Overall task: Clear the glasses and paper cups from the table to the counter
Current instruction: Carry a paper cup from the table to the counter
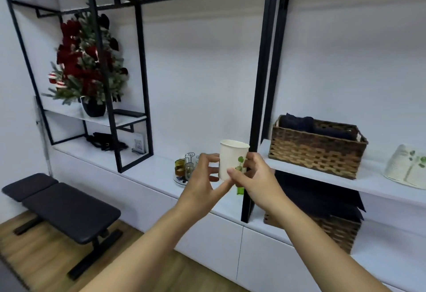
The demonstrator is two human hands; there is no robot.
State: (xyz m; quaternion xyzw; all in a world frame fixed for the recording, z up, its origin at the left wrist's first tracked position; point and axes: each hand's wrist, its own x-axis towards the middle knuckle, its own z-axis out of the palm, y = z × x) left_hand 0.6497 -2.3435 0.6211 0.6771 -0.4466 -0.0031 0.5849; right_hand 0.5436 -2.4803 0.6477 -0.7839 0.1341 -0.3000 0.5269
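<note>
A white paper cup (230, 160) with a green leaf print is held upright in front of me, above the white counter (159, 171). My right hand (255, 176) grips the cup from its right side, thumb across its lower front. My left hand (202, 176) touches the cup's left side with spread fingers. Behind my left hand a small round tray (178, 180) on the counter holds amber and clear glasses (180, 168). A green glass (240, 189) peeks out below the cup, partly hidden by my right hand.
A black metal shelf post (258, 107) stands just behind the cup. A wicker basket (315, 151) sits on the shelf at right, another basket (338, 234) below it. A flower arrangement (87, 65) fills the left shelf. A black bench (62, 208) stands on the wooden floor at left.
</note>
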